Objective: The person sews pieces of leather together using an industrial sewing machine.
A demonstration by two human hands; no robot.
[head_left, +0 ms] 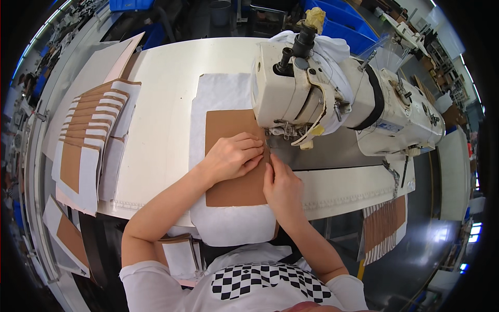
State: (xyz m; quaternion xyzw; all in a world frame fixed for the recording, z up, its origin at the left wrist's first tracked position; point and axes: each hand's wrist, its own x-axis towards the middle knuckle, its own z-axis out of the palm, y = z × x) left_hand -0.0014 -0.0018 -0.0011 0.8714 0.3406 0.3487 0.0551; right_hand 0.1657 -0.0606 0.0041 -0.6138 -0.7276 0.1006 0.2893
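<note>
A brown rectangular panel (234, 193) lies on a larger white backing sheet (236, 223) beside and partly under the head of a white sewing machine (283, 88). My left hand (236, 157) rests on the panel, its bent fingers closed together at the right edge, just in front of the needle area. At that same edge, slightly nearer to me, my right hand (283, 186) has its thumb on top of the panel and its fingers along the side, closed on the edge. The fingertips of both hands nearly meet. The needle itself is hard to make out.
A stack of brown-and-white layered pieces (99, 119) sits at the table's left. Another striped piece (384, 229) hangs below the right edge. White pieces (179, 257) are by my lap. Blue bins (343, 23) stand behind the white table (161, 104).
</note>
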